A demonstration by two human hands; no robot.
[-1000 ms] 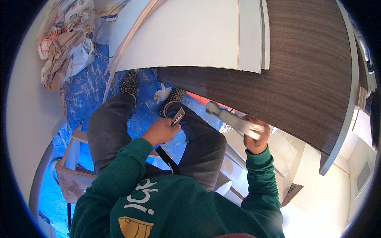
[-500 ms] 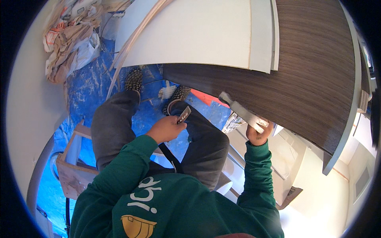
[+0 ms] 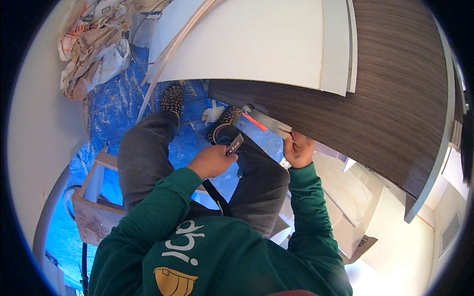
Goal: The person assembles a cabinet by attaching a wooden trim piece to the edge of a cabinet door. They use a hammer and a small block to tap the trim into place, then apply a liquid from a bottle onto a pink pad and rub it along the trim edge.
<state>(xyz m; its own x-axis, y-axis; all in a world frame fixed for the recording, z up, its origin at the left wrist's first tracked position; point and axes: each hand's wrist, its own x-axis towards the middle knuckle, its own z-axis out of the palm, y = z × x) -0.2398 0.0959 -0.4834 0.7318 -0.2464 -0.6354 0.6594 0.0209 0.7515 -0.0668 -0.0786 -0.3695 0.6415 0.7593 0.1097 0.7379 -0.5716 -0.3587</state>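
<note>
The right hand (image 3: 299, 149), fingers closed around the hammer (image 3: 266, 120), has moved left along the lower edge of the dark panel (image 3: 390, 98), seemingly reaching a new spot there. The left hand (image 3: 213, 161) grips a small dark strip (image 3: 235, 144).

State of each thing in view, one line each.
left hand: closed on dark flat piece
dark flat piece: gripped, one end sticking out
right hand: closed on hammer-like tool
hammer-like tool: gripped, contact with dark panel unclear
white boards: overlapping
bags: crumpled, heaped
blue floor covering: pale-streaked
</note>
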